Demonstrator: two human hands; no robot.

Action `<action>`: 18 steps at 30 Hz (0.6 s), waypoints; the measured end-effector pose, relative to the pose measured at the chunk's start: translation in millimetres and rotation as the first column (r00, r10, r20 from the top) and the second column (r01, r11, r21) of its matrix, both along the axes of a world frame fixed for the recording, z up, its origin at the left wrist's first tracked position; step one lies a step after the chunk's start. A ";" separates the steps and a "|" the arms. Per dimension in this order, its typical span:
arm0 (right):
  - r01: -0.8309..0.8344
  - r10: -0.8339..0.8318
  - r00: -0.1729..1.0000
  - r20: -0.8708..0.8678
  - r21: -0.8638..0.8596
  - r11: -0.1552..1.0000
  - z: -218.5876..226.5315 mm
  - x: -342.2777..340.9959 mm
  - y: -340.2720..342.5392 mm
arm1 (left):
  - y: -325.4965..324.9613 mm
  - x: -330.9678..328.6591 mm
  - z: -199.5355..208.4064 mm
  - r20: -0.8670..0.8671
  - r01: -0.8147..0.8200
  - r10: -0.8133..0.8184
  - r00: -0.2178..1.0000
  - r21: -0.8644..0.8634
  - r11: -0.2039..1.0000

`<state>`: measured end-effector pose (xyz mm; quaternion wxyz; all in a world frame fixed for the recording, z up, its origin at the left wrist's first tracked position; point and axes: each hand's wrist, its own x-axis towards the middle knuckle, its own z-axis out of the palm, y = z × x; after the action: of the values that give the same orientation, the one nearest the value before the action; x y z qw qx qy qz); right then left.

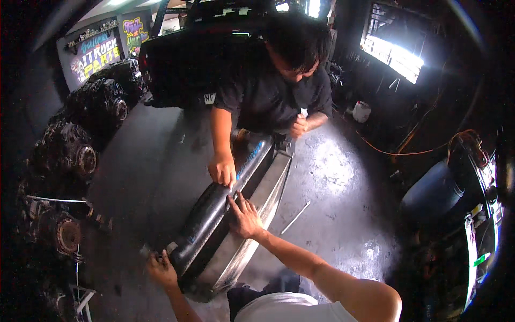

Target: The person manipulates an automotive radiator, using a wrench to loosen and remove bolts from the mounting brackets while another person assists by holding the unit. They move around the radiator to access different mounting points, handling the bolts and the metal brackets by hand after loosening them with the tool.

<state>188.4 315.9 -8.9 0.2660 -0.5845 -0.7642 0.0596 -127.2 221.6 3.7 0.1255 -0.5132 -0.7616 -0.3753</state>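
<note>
A large radiator (241,252) with a silvery core and a long black tank (201,222) stands lengthwise in front of me. My right hand (247,218) rests against the tank near its middle, fingers stretched out and apart. At the tank's near left end, beside a short pipe stub (171,247), is my left hand (162,270). Its fingers curl around something small that I cannot make out. Across from me a person bends over the far end. That person's one hand (222,169) presses on the tank close to my right fingertips; the other hand (299,126) is closed above the far end.
A thin metal rod (295,217) lies on the grey floor (332,236) to the right. Greasy engine parts (67,150) line the left side. Farther right are a blue drum (432,197), an orange hose (418,154) and a white jug (361,111). A dark vehicle (182,67) stands behind the person.
</note>
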 end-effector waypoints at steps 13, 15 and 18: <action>0.143 -0.141 0.990 0.030 -0.087 0.986 6.8 -1.0 -5.3 | -6.2 3.5 14.0 0.232 0.252 -0.234 0.944 -0.052 0.966; 0.131 -0.131 0.991 0.014 -0.048 0.990 -3.1 0.8 -2.6 | -6.7 3.1 13.7 0.137 0.264 -0.258 0.956 -0.027 0.964; 0.128 -0.128 0.992 0.012 -0.024 0.991 -5.9 0.1 0.0 | -5.4 10.7 27.5 0.104 0.249 -0.241 0.965 -0.074 0.966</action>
<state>188.5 315.9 -14.8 0.2579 -0.6359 -0.7258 0.0487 -116.5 216.2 31.2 0.0199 -0.5904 -0.7126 -0.3785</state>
